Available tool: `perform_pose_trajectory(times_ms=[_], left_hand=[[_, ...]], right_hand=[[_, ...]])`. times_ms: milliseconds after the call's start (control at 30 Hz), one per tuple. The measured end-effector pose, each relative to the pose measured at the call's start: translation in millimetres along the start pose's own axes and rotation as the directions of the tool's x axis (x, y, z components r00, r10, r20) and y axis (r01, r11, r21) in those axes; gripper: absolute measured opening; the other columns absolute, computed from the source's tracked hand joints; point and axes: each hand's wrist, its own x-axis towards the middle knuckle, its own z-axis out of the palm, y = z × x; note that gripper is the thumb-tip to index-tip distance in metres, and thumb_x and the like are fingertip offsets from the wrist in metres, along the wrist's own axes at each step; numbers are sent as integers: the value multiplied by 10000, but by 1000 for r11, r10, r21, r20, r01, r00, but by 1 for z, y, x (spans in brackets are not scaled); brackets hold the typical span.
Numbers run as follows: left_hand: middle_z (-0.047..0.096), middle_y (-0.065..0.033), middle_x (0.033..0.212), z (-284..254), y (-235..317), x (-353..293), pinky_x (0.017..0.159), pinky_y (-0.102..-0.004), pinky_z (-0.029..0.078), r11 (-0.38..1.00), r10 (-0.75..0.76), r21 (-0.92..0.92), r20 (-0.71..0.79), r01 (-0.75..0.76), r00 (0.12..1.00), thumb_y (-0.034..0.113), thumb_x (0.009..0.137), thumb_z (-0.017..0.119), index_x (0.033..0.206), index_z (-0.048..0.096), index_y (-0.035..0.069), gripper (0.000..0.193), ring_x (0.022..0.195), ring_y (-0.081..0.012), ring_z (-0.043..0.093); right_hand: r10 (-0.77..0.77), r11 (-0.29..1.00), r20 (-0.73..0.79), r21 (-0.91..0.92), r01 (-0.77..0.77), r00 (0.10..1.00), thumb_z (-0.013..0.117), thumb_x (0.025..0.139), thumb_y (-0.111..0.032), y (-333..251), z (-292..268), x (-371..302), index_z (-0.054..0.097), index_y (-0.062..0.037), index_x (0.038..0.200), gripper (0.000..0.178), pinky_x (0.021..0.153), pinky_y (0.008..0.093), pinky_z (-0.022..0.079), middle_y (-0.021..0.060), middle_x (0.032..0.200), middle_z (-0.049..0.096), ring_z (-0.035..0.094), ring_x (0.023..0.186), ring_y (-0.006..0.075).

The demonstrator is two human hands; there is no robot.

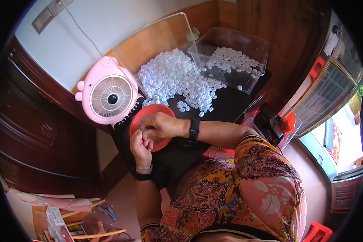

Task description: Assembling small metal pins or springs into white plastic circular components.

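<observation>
My left hand (141,147) and my right hand (162,125) meet over a round orange-red bowl (165,109) at the near left part of the dark table. Fingers of both hands are closed, thumbs and fingertips pressed together. Whatever sits between them is too small and hidden to make out. Something thin and greyish shows beside my right fingers, inside the bowl. Just beyond the bowl lies a large heap of small white oval pieces (169,72), many with holes. A few loose white pieces (183,106) lie at its near edge.
A pink pig-shaped fan (111,97) stands left of the bowl, its cord running up the wall. A clear plastic bin (246,82) holding more white pieces stands at the back right. Nearer, a clear container (292,129) holds dark and orange things. A dark wooden door (44,133) borders the left.
</observation>
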Motion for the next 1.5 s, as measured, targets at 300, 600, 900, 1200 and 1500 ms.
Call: perform_pose_trajectory(times_ms=[300,600,900,1200,1500], left_hand=[[302,48,539,10,5,-5,379,-212,247,998,24,-66,12,-23,1000,246,891,390,655,395,131,263,424,-71,292],[321,42,548,8,2,-9,380,-222,259,993,61,-105,100,-51,993,237,888,378,665,397,126,250,429,-72,291],[319,26,544,10,11,-13,395,-222,263,960,275,-78,71,-270,959,206,864,435,645,403,100,246,426,-85,319],[313,17,566,-3,12,-10,421,-212,282,941,328,60,86,-333,941,192,854,424,621,360,94,260,460,-80,330],[390,21,587,-2,10,-8,448,-202,308,945,274,170,63,-281,960,208,854,472,635,410,64,269,496,-51,390]], right_hand=[[-126,987,-52,-107,120,991,665,806,-157,-1,4,0,576,-44,900,172,621,356,496,117,773,627,638,731,294],[-178,982,-61,-79,173,982,661,808,-129,-1,4,-3,579,-42,894,148,625,342,506,111,784,631,644,735,286],[-121,947,-26,295,124,992,722,763,-84,-28,-6,2,616,21,953,242,597,281,520,116,762,651,669,666,188],[-230,973,-46,-45,228,972,740,719,-103,-31,-8,7,629,-19,979,294,681,328,506,124,867,656,652,782,273],[-194,979,-64,-77,189,979,753,703,-121,-25,-7,3,616,-43,911,261,676,318,503,86,843,648,647,787,255]])
